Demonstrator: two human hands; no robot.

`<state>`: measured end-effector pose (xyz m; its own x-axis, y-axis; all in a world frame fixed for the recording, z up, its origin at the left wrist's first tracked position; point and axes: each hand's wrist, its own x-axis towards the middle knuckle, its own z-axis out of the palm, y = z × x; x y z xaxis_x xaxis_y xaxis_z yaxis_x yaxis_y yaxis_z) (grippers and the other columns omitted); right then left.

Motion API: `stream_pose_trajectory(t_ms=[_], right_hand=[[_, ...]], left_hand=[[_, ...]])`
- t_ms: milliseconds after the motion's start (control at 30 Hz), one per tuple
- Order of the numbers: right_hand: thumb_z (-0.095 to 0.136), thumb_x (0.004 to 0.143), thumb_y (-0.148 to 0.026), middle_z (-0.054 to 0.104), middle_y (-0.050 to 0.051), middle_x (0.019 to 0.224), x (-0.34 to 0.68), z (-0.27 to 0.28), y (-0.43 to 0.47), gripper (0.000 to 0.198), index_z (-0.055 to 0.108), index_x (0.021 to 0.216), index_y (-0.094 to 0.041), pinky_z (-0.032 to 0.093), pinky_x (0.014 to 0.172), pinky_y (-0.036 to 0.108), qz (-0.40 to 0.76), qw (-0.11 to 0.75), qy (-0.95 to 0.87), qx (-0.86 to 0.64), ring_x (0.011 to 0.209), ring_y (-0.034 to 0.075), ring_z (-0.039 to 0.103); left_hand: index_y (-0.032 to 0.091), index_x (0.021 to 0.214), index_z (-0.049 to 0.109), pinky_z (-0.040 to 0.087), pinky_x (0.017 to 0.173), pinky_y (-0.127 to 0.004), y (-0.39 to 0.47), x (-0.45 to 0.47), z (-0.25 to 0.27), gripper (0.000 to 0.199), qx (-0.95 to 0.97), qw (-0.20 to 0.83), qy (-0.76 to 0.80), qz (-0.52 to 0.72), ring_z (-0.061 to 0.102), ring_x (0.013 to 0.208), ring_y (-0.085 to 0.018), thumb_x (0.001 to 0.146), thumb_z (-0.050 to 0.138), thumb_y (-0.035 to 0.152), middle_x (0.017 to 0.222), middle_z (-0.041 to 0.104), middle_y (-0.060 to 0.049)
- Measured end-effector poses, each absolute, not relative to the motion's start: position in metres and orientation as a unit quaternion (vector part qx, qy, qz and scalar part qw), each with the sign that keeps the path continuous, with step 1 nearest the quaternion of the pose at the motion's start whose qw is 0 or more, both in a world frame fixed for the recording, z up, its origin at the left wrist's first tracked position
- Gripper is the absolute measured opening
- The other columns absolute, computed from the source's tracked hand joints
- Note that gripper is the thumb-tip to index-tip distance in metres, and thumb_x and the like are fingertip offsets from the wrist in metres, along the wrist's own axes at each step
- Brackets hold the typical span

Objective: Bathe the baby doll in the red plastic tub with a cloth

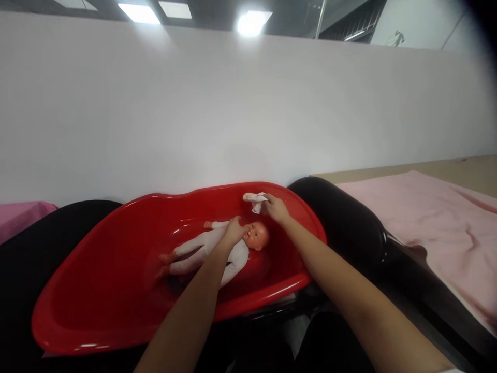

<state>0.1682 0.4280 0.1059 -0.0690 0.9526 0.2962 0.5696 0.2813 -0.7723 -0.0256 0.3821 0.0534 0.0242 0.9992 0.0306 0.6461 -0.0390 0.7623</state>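
The doll [210,240] is lying face up in the red tub [112,254], its head toward the right. The right hand [276,208] is pinching a white patterned cloth [253,197] beyond the doll's head. The left hand [234,231] is resting over its chest, thumb by its face; whether it is gripping, I cannot tell. Steadying the body lightly while handling the cloth gently would seem best. The left forearm is hiding part of the doll's middle; the cloth's folds are looking blurred.

I am holding both bare forearms [330,264] outstretched, my left hand [233,231] showing its back, my right hand [277,208] pinching.
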Motion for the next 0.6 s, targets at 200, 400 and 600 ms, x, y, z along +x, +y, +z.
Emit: stream_pose_trajectory(t_ms=[200, 400, 600], right_hand=[[0.045, 0.085, -0.018, 0.071, 0.004, 0.096, 0.161, 0.096, 0.42, 0.026, 0.068, 0.097, -0.019, 0.046, 0.074, 0.024, 0.259, 0.288, -0.754, -0.53, 0.08, 0.015, 0.061], [0.048, 0.093, -0.038, 0.072, 0.006, 0.099, 0.16, 0.097, 0.411, 0.03, 0.069, 0.101, -0.018, 0.048, 0.076, 0.025, 0.316, 0.232, -0.775, -0.496, 0.084, 0.017, 0.063], [0.047, 0.096, -0.038, 0.069, 0.004, 0.117, 0.153, 0.09, 0.403, 0.034, 0.067, 0.118, -0.023, 0.045, 0.096, 0.029, 0.375, 0.147, -0.814, -0.417, 0.105, 0.018, 0.064]], left_hand=[[0.012, 0.133, 0.048, 0.03, 0.111, -0.036, 0.371, -0.037, 0.036, 0.064, 0.758, 0.214, 0.59, 0.18, 0.034, 0.138, -0.03, 0.076, 0.066, 0.035, 0.148, 0.038, -0.019], [0.021, 0.144, 0.036, 0.03, 0.109, -0.042, 0.36, -0.032, 0.031, 0.08, 0.776, 0.162, 0.592, 0.142, 0.03, 0.139, -0.033, 0.075, 0.069, 0.046, 0.152, 0.03, -0.015], [0.022, 0.137, 0.043, 0.031, 0.106, -0.043, 0.355, -0.022, 0.032, 0.068, 0.762, 0.145, 0.617, 0.132, 0.039, 0.132, -0.031, 0.078, 0.066, 0.047, 0.141, 0.041, -0.015]])
